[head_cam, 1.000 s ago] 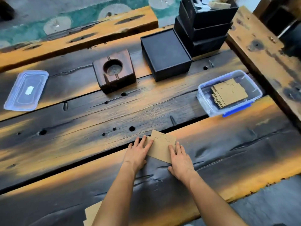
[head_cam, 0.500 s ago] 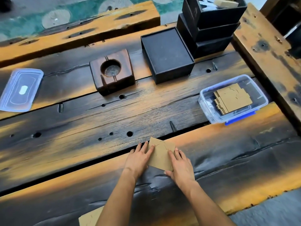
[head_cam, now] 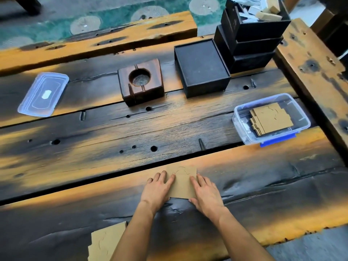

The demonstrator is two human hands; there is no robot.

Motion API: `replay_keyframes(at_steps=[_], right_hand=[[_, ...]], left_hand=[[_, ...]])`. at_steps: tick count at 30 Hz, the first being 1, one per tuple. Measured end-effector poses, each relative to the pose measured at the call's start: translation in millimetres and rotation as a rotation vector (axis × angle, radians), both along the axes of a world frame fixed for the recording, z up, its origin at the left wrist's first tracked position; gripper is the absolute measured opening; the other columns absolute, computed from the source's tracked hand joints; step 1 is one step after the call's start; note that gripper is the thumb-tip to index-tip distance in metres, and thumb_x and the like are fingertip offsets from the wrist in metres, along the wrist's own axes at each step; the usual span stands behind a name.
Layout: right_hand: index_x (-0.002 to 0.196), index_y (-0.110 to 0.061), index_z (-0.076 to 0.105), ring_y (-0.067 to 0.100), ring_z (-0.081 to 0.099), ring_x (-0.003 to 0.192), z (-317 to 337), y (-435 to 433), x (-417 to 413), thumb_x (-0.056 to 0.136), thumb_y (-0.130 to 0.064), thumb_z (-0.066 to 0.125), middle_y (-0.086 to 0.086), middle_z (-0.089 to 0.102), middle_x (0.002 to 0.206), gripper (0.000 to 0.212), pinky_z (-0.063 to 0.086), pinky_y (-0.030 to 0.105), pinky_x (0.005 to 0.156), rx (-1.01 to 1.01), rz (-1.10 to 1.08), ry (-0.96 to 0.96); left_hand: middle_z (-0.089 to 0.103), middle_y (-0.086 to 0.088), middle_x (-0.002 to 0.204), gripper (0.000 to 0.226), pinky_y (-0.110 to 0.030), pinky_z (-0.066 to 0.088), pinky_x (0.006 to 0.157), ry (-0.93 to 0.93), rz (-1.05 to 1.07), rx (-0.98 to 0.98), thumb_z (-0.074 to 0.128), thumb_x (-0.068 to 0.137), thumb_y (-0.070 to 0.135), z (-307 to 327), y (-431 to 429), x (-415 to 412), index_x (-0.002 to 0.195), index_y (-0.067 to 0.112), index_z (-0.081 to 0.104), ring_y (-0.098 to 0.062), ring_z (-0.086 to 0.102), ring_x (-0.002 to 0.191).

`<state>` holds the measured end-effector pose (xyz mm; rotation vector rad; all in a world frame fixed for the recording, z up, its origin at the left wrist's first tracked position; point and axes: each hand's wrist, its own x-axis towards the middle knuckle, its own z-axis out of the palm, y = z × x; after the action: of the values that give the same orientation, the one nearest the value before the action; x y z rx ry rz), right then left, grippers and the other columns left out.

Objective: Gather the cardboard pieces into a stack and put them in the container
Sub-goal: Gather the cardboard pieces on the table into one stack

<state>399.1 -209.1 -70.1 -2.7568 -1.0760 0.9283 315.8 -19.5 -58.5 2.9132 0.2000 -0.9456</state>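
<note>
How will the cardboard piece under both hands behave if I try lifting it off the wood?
The cardboard piece lies flat and thin, so it is probably light and hard to pinch from above; sliding it first may help. Cut lines show in its surface, so it may flex or split there. The left hand and right hand press on its sides.

We see a flat tan cardboard piece [head_cam: 182, 182] with curved cut lines lying on the near plank, another cardboard sheet [head_cam: 105, 242] at the near edge, a brown stack [head_cam: 271, 118] inside the clear lidless container [head_cam: 244, 129] at our right.
</note>
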Motion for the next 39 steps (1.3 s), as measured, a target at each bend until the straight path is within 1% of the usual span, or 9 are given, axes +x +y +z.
replay_keyframes(at_steps=[3,7,16,19,23,28,33,36,39], right_hand=[[0.157,-0.019,0.02,0.031,0.029,0.144,6.1,8.4,-12.6,0.093,-0.045,0.065,0.011,0.027,0.16,0.082,0.028,0.043,0.118,0.015,0.048,0.001],[0.159,-0.018,0.017,0.031,0.029,0.145,15.2,26.8,-36.8,0.094,-0.043,0.064,0.011,0.025,0.162,0.083,0.028,0.043,0.119,0.028,0.129,-0.007],[0.158,-0.014,0.016,0.033,0.032,0.141,28.2,78.4,-121.9,0.095,-0.042,0.062,0.009,0.023,0.162,0.083,0.031,0.044,0.115,0.027,0.277,-0.011],[0.158,-0.013,0.017,0.034,0.032,0.141,31.7,92.6,-148.9,0.096,-0.041,0.062,0.01,0.023,0.163,0.082,0.029,0.044,0.117,0.026,0.32,-0.021],[0.159,-0.013,0.015,0.034,0.026,0.146,34.2,106.3,-184.8,0.096,-0.042,0.061,0.01,0.019,0.165,0.083,0.025,0.045,0.12,0.004,0.345,-0.009],[0.157,-0.014,0.018,0.033,0.032,0.142,31.9,122.3,-225.4,0.094,-0.043,0.064,0.009,0.025,0.161,0.084,0.03,0.044,0.116,-0.025,0.366,-0.005],[0.148,-0.017,0.028,0.033,0.041,0.13,23.2,128.1,-250.3,0.09,-0.041,0.065,0.009,0.038,0.149,0.072,0.039,0.045,0.105,-0.044,0.348,-0.021],[0.146,-0.019,0.029,0.035,0.042,0.13,18.7,130.5,-260.8,0.092,-0.037,0.062,0.014,0.037,0.149,0.066,0.04,0.046,0.105,-0.084,0.348,-0.028],[0.144,-0.017,0.029,0.036,0.041,0.13,12.7,133.0,-268.5,0.094,-0.027,0.059,0.019,0.032,0.152,0.059,0.041,0.047,0.106,-0.104,0.306,-0.029]], left_hand=[[0.023,-0.016,0.161,0.083,-0.045,0.035,0.111,-0.022,0.05,0.006,0.062,0.096,0.04,5.6,3.4,-24.8,0.161,0.025,0.011,-0.034,0.03,0.145],[0.022,-0.016,0.162,0.082,-0.045,0.035,0.113,-0.032,0.133,0.018,0.06,0.097,0.042,14.2,13.0,-64.5,0.161,0.025,0.011,-0.035,0.03,0.146],[0.026,-0.011,0.161,0.082,-0.043,0.035,0.111,-0.04,0.316,0.013,0.06,0.097,0.047,26.2,44.1,-176.7,0.161,0.025,0.013,-0.033,0.03,0.145],[0.029,-0.01,0.159,0.083,-0.044,0.036,0.11,-0.049,0.354,0.01,0.06,0.095,0.049,27.6,51.9,-211.2,0.16,0.025,0.015,-0.033,0.032,0.144],[0.029,-0.01,0.159,0.085,-0.044,0.037,0.109,-0.047,0.388,0.004,0.061,0.094,0.049,27.7,62.3,-252.6,0.16,0.025,0.015,-0.032,0.031,0.144],[0.027,-0.009,0.159,0.085,-0.043,0.036,0.109,-0.036,0.408,-0.017,0.062,0.094,0.047,22.7,74.0,-294.4,0.16,0.026,0.015,-0.031,0.03,0.144],[0.025,-0.009,0.161,0.082,-0.045,0.037,0.109,-0.042,0.395,-0.03,0.064,0.094,0.042,15.4,80.8,-314.8,0.159,0.024,0.017,-0.031,0.031,0.143],[0.022,-0.009,0.164,0.075,-0.045,0.038,0.11,-0.041,0.381,-0.037,0.065,0.094,0.041,9.6,82.8,-321.0,0.154,0.018,0.024,-0.031,0.031,0.145],[0.019,-0.011,0.165,0.07,-0.046,0.037,0.112,-0.035,0.363,-0.062,0.065,0.095,0.041,3.2,85.6,-323.0,0.149,0.017,0.029,-0.031,0.029,0.146]])
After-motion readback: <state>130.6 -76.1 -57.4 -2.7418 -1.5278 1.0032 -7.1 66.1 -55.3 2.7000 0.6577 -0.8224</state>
